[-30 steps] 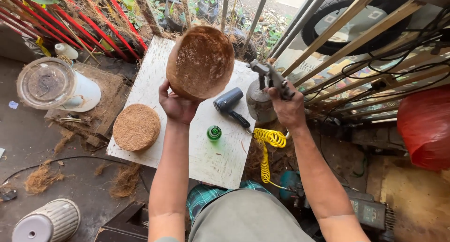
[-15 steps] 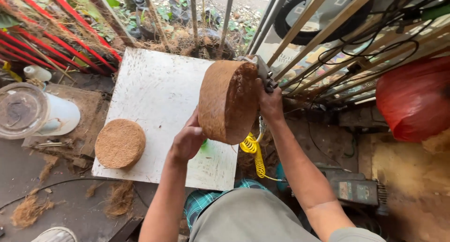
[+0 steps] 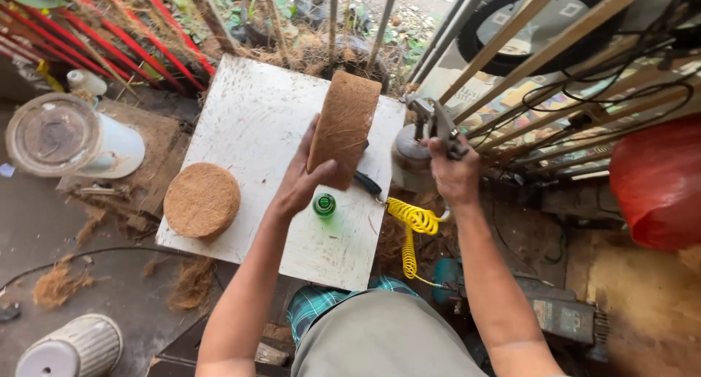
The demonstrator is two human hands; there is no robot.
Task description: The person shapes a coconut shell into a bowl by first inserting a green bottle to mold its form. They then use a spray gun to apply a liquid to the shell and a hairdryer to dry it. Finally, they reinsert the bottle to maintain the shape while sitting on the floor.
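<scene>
My left hand (image 3: 301,178) grips a brown coconut-fibre pot (image 3: 343,127) by its lower edge, holding it above the white board (image 3: 248,128) with its outer side toward me. My right hand (image 3: 453,174) is closed on a metal spray gun (image 3: 434,123) with a round metal cup (image 3: 410,156), at the board's right edge. A yellow coiled air hose (image 3: 412,227) runs down from the gun. A second round fibre pot (image 3: 201,199) rests upside down on the board's left edge. A small green bottle (image 3: 324,204) stands on the board under my left wrist.
A white cylinder with a clear lid (image 3: 66,137) stands at the left, and a ribbed white container (image 3: 69,348) at the bottom left. Red rods (image 3: 124,33) and a wooden lattice (image 3: 555,41) fence the back. A red sack (image 3: 657,180) sits at the right, with a compressor (image 3: 562,318) below it.
My left hand turned the fibre pot from showing its open mouth to edge-on, then to its outer side. The view shifted downward and left; my right hand kept the spray gun.
</scene>
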